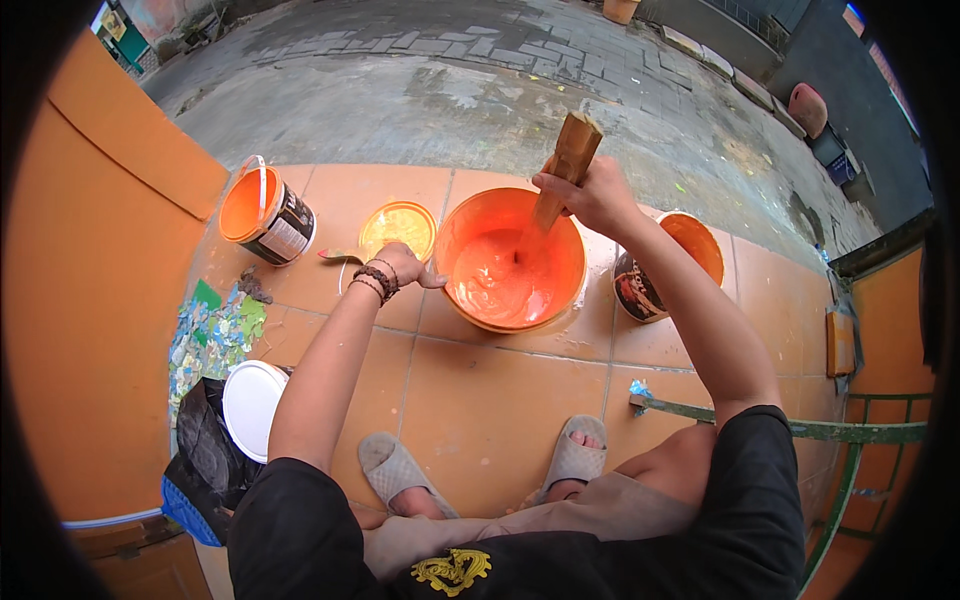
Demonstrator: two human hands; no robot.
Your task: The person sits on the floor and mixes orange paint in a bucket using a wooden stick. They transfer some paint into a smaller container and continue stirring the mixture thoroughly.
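Note:
My right hand [590,195] is wrapped round a thick wooden stick [574,150], held tilted over an orange bucket [454,232] of wet orange paint [485,270]. My left hand [405,268] is curled at the bucket's left, thumb against its side; what the fingers hold is hidden. Just behind it lie a yellow-orange round lid [398,222] and a scraper [336,255]. A paint pail with a raised handle [288,228] stands at the left, and another paint pail [638,288] at the right, partly behind my right forearm.
Torn paper scraps [208,345], a white lid [250,405] and black plastic [200,450] lie at lower left. A green metal frame [880,432] is at lower right. Orange walls [100,300] flank the tiled step [510,380], which borders a concrete path [400,110].

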